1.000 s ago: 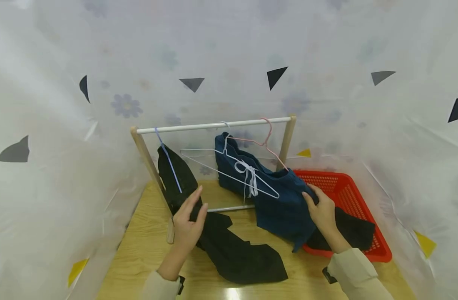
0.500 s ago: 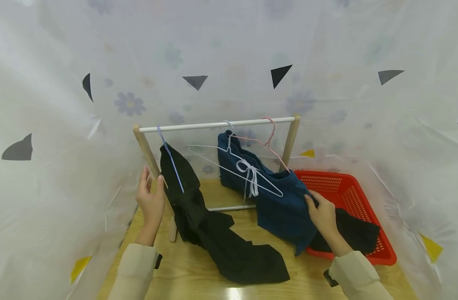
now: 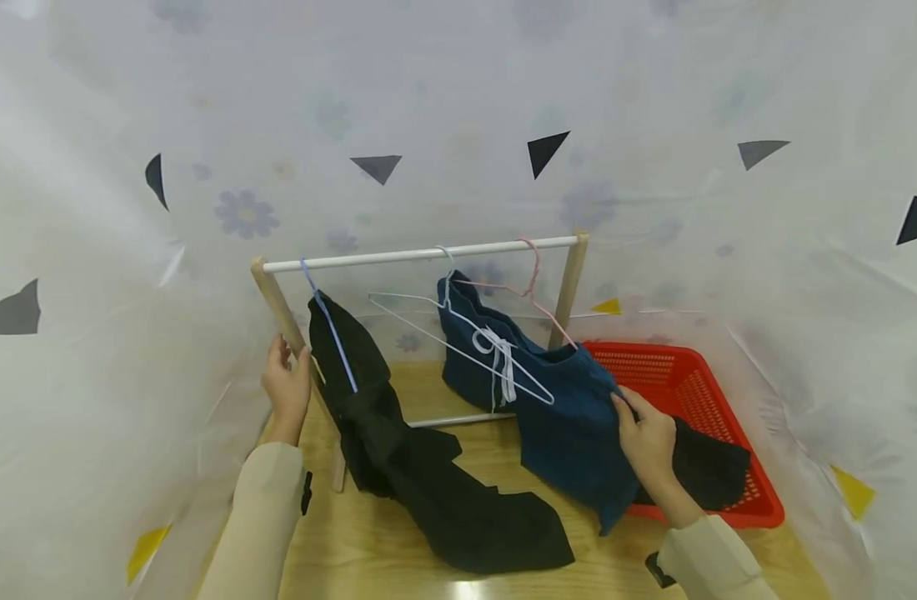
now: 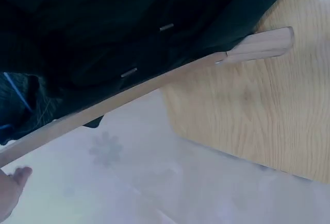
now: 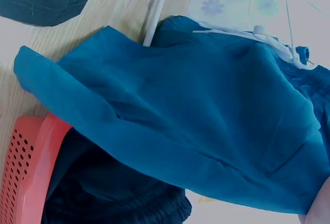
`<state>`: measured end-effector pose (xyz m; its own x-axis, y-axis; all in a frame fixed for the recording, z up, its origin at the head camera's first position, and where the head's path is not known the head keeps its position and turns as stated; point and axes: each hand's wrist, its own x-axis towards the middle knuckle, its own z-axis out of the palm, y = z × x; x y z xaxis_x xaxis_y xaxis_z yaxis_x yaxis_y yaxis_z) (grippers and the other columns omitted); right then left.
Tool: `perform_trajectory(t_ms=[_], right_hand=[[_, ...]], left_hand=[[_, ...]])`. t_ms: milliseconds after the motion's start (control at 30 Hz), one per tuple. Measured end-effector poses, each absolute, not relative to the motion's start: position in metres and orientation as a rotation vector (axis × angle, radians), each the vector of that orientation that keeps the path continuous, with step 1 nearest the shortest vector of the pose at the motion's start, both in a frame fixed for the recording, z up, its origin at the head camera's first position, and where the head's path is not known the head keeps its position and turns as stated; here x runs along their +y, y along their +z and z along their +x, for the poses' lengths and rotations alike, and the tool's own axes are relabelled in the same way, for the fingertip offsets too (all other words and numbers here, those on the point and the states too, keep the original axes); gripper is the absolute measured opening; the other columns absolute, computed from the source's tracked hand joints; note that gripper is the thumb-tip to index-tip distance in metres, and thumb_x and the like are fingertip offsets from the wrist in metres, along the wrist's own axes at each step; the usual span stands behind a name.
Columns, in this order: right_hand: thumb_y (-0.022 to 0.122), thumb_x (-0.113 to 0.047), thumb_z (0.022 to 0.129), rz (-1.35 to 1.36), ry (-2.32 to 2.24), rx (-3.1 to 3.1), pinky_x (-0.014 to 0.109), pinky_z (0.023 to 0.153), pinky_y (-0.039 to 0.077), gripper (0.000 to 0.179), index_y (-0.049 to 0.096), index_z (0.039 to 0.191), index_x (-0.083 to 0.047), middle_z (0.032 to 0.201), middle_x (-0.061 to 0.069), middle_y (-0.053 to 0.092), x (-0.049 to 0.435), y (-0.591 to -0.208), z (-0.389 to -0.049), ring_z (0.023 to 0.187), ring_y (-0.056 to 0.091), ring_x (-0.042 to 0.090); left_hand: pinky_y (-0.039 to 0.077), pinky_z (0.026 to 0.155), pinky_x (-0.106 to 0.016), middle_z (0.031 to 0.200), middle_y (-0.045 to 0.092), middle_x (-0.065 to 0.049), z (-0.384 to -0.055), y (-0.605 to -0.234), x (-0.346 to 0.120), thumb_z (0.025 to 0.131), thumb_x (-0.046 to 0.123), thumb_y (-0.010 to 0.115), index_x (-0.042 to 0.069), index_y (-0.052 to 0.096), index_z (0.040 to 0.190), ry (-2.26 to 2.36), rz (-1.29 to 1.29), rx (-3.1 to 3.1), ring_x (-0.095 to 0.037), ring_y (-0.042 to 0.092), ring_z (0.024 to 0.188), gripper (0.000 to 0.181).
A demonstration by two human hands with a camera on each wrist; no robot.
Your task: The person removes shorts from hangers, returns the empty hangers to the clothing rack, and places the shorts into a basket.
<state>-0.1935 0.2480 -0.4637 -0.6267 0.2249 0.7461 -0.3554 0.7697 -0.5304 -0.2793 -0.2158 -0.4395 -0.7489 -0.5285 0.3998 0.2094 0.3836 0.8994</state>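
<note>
Blue shorts (image 3: 571, 425) with a white drawstring bow (image 3: 496, 350) hang slanted from a pink hanger (image 3: 533, 283). My right hand (image 3: 648, 437) pinches their right edge between thumb and fingers; in the right wrist view the cloth of the blue shorts (image 5: 206, 110) spreads wide. A white hanger (image 3: 458, 350) hangs in front of them. My left hand (image 3: 288, 387) is at the left wooden post (image 3: 278, 304) of the rack, thumb (image 4: 21, 176) just outside it. Beside it a black garment (image 3: 383, 433) droops from a lilac hanger (image 3: 329, 325) onto the table.
The small rack's white rail (image 3: 383, 258) carries all three hangers. A red basket (image 3: 699, 375) with black cloth (image 3: 709, 467) inside stands at the right of the wooden table (image 3: 331, 558). Pale flowered sheeting (image 3: 458, 100) surrounds the table.
My left hand has left the front of the black garment and moved left to the rack's post. My right hand keeps its hold on the blue shorts, their lower corner now slightly lower.
</note>
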Motion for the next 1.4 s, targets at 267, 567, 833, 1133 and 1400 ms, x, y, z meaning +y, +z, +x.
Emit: perform_trajectory(t_ms=[267,567,833,1133,1400], right_hand=[[0.073,0.006,0.07,0.092,0.805,-2.05,0.015,0.046,0.038,0.019,0.071,0.089,0.004,0.079,0.021,0.07,0.243,-0.457,-0.188,0.051,0.038,-0.011],[0.07,0.011,0.072,0.132,0.919,-1.965,0.013,0.038,0.023,0.018,0.071,0.09,0.007,0.077,0.026,0.068,0.245,-0.437,-0.175,0.043,0.029,-0.009],[0.069,0.014,0.071,0.101,0.989,-1.924,0.003,0.046,0.033,0.022,0.071,0.091,0.006,0.089,-0.001,0.072,0.266,-0.427,-0.152,0.052,0.046,-0.016],[0.066,0.015,0.074,-0.045,1.087,-2.015,-0.004,0.073,0.036,0.036,0.075,0.094,-0.014,0.09,-0.042,0.054,0.297,-0.422,-0.113,0.084,0.05,-0.027],[0.065,0.018,0.072,-0.034,1.061,-2.088,-0.004,0.072,0.037,0.053,0.07,0.092,-0.031,0.09,-0.044,0.053,0.323,-0.435,-0.088,0.083,0.05,-0.026]], left_hand=[[0.034,0.063,-0.004,0.078,0.063,-0.022,-0.285,-0.446,-0.221,0.084,-0.003,0.059,-0.01,0.055,0.081,-1.21,0.367,-1.972,-0.006,0.052,0.068,0.009],[0.033,0.062,0.0,0.085,0.067,-0.024,-0.286,-0.446,-0.223,0.084,-0.003,0.058,-0.011,0.06,0.084,-1.198,0.387,-2.004,-0.006,0.058,0.069,0.008],[0.032,0.061,0.001,0.092,0.066,-0.032,-0.288,-0.446,-0.22,0.084,-0.005,0.057,-0.013,0.063,0.094,-1.219,0.367,-1.999,-0.005,0.057,0.068,0.014],[0.033,0.063,0.0,0.09,0.066,-0.03,-0.287,-0.445,-0.222,0.083,-0.006,0.057,-0.013,0.061,0.089,-1.205,0.398,-1.977,-0.012,0.058,0.071,0.01],[0.032,0.062,-0.003,0.076,0.059,-0.026,-0.282,-0.457,-0.223,0.083,-0.006,0.052,-0.012,0.053,0.077,-1.233,0.403,-1.945,0.009,0.038,0.061,0.008]])
